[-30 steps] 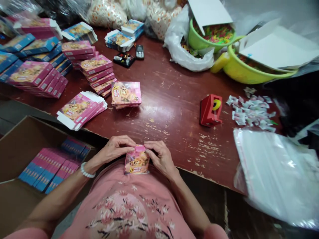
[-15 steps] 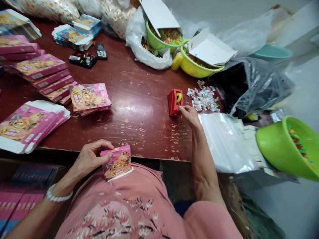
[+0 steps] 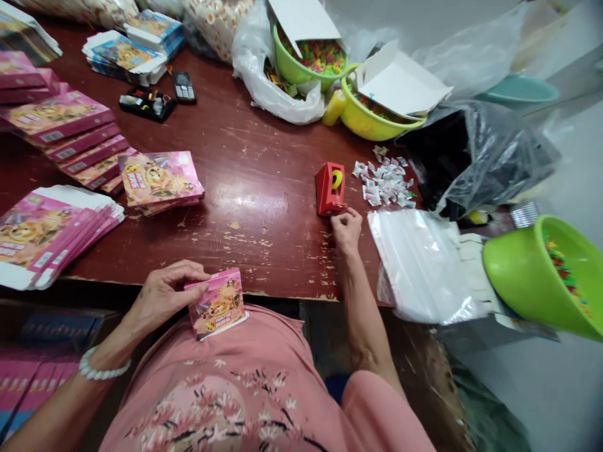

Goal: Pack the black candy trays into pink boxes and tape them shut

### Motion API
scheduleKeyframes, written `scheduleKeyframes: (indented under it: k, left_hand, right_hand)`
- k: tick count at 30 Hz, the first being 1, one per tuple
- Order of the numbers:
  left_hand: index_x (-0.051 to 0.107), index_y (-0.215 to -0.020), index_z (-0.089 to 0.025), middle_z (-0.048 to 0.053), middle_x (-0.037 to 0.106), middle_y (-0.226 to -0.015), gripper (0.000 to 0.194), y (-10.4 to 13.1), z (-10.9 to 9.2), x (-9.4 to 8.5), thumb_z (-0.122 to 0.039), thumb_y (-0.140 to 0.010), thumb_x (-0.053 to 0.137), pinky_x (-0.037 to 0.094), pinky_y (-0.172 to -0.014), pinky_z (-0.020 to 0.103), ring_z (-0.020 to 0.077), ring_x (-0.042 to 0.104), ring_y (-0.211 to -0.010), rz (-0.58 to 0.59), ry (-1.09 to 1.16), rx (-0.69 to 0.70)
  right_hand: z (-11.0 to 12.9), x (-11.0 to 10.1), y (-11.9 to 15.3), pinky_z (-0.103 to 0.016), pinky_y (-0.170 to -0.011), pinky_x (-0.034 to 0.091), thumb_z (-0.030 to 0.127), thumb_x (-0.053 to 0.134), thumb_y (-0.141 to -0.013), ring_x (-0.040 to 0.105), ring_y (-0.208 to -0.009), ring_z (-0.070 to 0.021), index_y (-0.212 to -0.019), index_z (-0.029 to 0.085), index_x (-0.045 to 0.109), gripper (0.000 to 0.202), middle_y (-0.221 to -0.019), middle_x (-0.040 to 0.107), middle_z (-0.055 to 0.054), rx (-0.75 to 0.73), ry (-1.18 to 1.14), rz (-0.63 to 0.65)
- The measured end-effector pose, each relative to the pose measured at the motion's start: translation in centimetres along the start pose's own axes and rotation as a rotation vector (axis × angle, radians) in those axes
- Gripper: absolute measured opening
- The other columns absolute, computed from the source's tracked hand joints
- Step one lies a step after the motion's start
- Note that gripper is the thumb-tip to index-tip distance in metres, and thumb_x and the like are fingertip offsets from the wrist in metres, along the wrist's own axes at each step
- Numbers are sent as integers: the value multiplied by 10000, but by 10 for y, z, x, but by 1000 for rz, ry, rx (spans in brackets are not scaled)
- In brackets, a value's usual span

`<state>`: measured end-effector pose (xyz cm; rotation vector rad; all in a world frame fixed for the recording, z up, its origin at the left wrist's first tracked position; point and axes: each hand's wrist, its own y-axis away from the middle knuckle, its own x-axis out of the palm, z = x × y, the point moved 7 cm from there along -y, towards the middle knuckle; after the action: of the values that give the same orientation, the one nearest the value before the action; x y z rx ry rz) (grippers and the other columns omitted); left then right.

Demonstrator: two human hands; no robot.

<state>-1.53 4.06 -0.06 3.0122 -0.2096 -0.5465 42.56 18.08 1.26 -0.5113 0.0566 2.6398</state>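
My left hand [image 3: 172, 290] grips a small pink box [image 3: 219, 306] with a cartoon picture, thumb on its front and fingers along its top. The box stands upright against my shirt, a white flap showing at its lower edge. My right hand [image 3: 347, 231] is closed in a pinch just below the front end of a red tape dispenser [image 3: 326, 191], which carries a yellow-cored roll. Whatever lies between those fingertips is too small to make out. Left of the dispenser lies a short stack of finished-looking pink boxes [image 3: 160, 179].
Flat pink cartons [image 3: 44, 232] and stacked pink boxes [image 3: 70, 119] occupy the left. Small wrapped sachets [image 3: 389, 182] lie beside the dispenser. Clear plastic bags [image 3: 424, 263] and a green tub [image 3: 527, 276] are at right. A yellow bowl [image 3: 372, 125] stands at the back.
My right hand has moved slightly left and down from the tape dispenser's front, its fingers curling closer together. My left hand still holds the pink box. The view has shifted slightly.
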Motion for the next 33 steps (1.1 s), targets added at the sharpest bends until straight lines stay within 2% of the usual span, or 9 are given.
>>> scheduleKeyframes:
  k: [2, 4, 8, 10, 13, 16, 23, 28, 33]
  left_hand:
    - [835, -855, -225, 66, 762, -926, 179, 2, -6, -1, -389, -787, 816, 571, -803, 289, 206, 701, -904, -7, 1, 11]
    - [842, -892, -228, 63, 761, -940, 154, 6, -16, -2, -352, -808, 807, 562, -789, 275, 190, 698, -895, -7, -1, 44]
    - [835, -969, -216, 56, 736, -953, 147, 16, -37, -4, -283, -865, 757, 539, -753, 248, 155, 680, -867, -28, -36, 127]
    - [825, -1030, -221, 50, 722, -967, 171, 22, -45, -3, -269, -901, 723, 527, -733, 239, 140, 670, -854, -28, -100, 173]
    - [798, -1089, -216, 51, 717, -1001, 199, 30, -56, -2, -234, -936, 672, 525, -745, 241, 135, 669, -869, -36, -191, 253]
    - [754, -1089, -186, 53, 727, -1008, 183, 35, -62, 0, -201, -935, 656, 536, -797, 260, 145, 675, -894, -51, -240, 304]
    - [659, -1287, -196, 67, 702, -1076, 345, 47, -77, 8, -136, -956, 581, 549, -870, 277, 156, 673, -954, -39, -327, 461]
    - [699, -1209, -150, 81, 688, -981, 298, 43, -72, 18, -199, -1027, 468, 553, -847, 325, 182, 658, -891, 104, -444, 359]
    - [696, -1203, -149, 84, 728, -1075, 277, 35, -64, -4, -245, -1016, 516, 544, -905, 355, 196, 683, -971, 107, -297, 197]
  right_hand:
    - [10, 0, 24, -431, -1065, 467, 275, 672, -760, 518, -1249, -267, -662, 209, 546, 173, -1209, 548, -134, -81, 153, -113]
    - [27, 12, 57, -407, -989, 502, 296, 655, -821, 575, -1120, -243, -716, 201, 622, 145, -1107, 583, -104, -133, 198, -111]
    - [61, 74, 144, -297, -680, 508, 412, 692, -899, 548, -662, -144, -915, 227, 763, 199, -745, 618, 7, -31, -73, 423]
    - [74, 105, 192, -274, -614, 483, 430, 724, -887, 537, -623, -129, -967, 234, 793, 223, -752, 654, 5, 79, -231, 680]
    - [84, 137, 235, -272, -624, 492, 429, 764, -853, 560, -640, -125, -1139, 247, 779, 340, -755, 655, 19, 148, -345, 846]
    - [80, 149, 245, -276, -647, 509, 413, 763, -846, 570, -636, -125, -1284, 240, 693, 476, -711, 632, 45, 122, -300, 836]
    - [82, 141, 247, -262, -575, 467, 345, 695, -882, 562, -537, -119, -1197, 241, 583, 350, -672, 663, 60, 12, -111, 762]
    - [76, 143, 251, -284, -623, 500, 359, 686, -895, 621, -602, -148, -1217, 229, 576, 364, -695, 679, 47, -2, -38, 797]
    - [66, 143, 249, -385, -763, 558, 353, 715, -898, 687, -716, -211, -1526, 216, 398, 717, -791, 703, 14, -129, 167, 831]
